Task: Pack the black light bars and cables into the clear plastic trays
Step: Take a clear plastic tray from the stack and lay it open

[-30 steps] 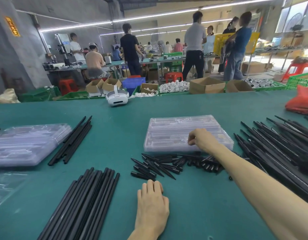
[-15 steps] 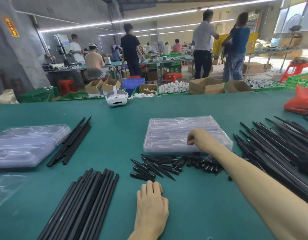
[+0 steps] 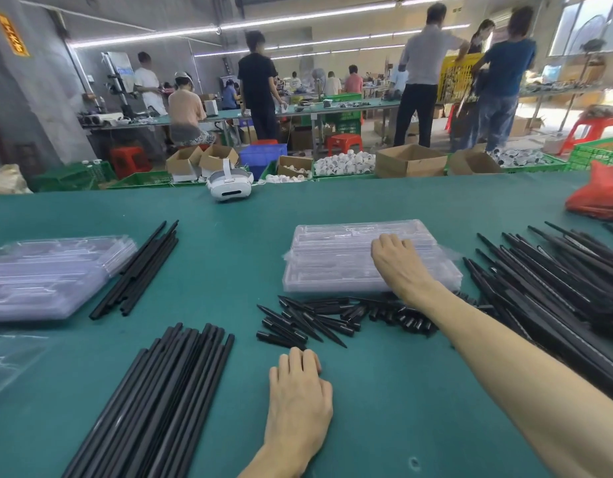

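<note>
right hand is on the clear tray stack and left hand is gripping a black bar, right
No: in the head view the left hand lies flat on the green table, holding nothing. The right hand is on the clear tray stack.

Black light bars (image 3: 160, 398) and clear plastic trays (image 3: 336, 260) lie on a teal-green table (image 3: 229, 257), beside a white headset (image 3: 229, 182) and red bag (image 3: 599, 198).

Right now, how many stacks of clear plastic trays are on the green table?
2. The left stack lies at the far left; the middle stack lies in the centre, with the right hand resting on it. More may be out of view.
</note>
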A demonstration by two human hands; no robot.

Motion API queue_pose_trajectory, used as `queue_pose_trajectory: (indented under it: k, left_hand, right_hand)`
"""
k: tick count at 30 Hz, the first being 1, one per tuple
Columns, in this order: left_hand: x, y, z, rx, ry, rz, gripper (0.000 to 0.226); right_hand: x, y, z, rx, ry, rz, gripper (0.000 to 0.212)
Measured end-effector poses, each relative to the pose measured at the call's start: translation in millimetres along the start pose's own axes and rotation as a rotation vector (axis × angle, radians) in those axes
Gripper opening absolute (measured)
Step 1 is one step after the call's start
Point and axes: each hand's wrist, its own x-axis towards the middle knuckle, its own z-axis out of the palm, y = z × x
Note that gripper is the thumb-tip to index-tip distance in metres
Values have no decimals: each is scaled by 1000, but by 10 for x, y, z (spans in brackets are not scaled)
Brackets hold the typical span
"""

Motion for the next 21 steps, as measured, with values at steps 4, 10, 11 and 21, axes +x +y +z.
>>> queue_pose_trajectory:
  k: [4,10,11,21]
  left_hand:
    - [-4,7,-14,-1,-8,-1,10]
    - [-16,10,-31,-15,-9,2,10]
    - [-14,11,-33,-17,-7,2,10]
    - [-11,18,-28,-11,-2,0,10]
  right_hand:
    - [25,-45,-58,-79,42,1,38]
    - [-3,6,-52,-79,0,-8,38]
    - [-7,-6,-44,-88,-3,-14,36]
    - [-98,-41,61,-65,-56,-109,31]
